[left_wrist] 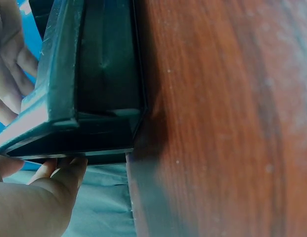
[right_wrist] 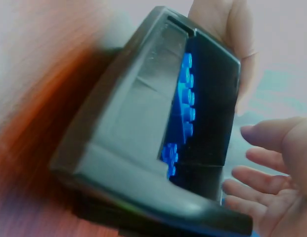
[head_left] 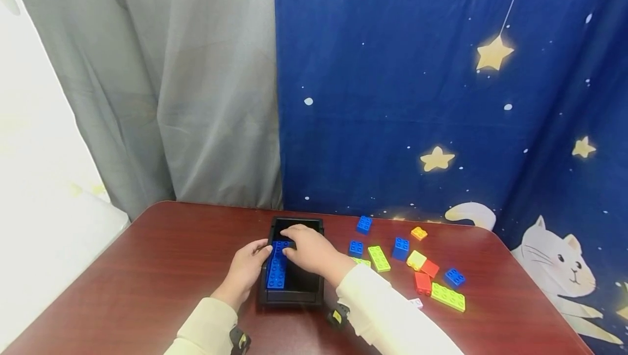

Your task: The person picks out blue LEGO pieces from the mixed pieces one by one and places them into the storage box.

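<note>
A black plastic bin point(head_left: 291, 298) stands on the table in the head view, with blue toy bricks point(head_left: 276, 273) along the left side of its inside. My left hand point(head_left: 245, 269) grips the bin's left wall, thumb by the rim. Over the bin's inside is my right hand point(head_left: 310, 248), which covers part of the bricks and the floor. In the right wrist view, that right hand point(right_wrist: 272, 173) has its fingers extended beside the bin point(right_wrist: 123, 108) and holds nothing. Studs of the blue bricks point(right_wrist: 187, 96) show through the bin's opening there.
To the right on the dark red table point(head_left: 191, 257) lie several loose bricks, among them a blue brick point(head_left: 400, 247), a long lime brick point(head_left: 448, 296), a red brick point(head_left: 422, 283) and an orange brick point(head_left: 419, 233). Behind the table hang a grey curtain point(head_left: 221, 98) and a blue curtain point(head_left: 373, 82).
</note>
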Demonstrator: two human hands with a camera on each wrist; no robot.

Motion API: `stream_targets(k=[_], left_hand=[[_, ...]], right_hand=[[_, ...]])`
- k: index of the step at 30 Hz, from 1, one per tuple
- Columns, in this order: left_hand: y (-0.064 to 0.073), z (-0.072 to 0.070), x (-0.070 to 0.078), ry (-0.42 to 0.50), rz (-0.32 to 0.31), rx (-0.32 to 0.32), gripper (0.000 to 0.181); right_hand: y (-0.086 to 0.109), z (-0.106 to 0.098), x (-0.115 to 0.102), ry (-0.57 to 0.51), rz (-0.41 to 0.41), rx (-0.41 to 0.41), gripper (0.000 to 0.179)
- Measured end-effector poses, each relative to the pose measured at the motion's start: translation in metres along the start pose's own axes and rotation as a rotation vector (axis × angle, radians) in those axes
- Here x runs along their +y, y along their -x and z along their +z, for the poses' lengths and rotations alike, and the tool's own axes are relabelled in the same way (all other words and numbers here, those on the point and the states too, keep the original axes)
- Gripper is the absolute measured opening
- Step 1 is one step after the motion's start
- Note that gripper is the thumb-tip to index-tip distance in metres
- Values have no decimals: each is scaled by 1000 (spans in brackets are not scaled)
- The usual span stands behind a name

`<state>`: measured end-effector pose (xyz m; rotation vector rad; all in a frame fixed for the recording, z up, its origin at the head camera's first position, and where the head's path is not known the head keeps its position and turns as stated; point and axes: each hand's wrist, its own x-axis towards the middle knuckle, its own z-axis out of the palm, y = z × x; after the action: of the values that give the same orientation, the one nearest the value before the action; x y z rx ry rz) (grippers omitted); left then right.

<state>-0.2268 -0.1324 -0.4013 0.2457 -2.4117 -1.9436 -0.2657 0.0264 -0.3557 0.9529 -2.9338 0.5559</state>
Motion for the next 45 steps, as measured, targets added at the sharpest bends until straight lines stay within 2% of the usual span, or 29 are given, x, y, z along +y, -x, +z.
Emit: stream_targets(k=[7,15,21,34,45], left_hand=[[0,0,1,9,5,14,44],[0,1,-1,9,8,9,44],[1,0,0,0,9,0,45],[0,0,0,11,7,-4,45],[0,0,1,9,3,-10,45]], right_hand=[[16,-8,3,-15,-41,124,44],[30,-16,11,-36,-25,252,39],[38,-18,17,-41,-21,313,38],[47,-18,43,27,31,351,43],[56,-16,74,35,155,311,44]])
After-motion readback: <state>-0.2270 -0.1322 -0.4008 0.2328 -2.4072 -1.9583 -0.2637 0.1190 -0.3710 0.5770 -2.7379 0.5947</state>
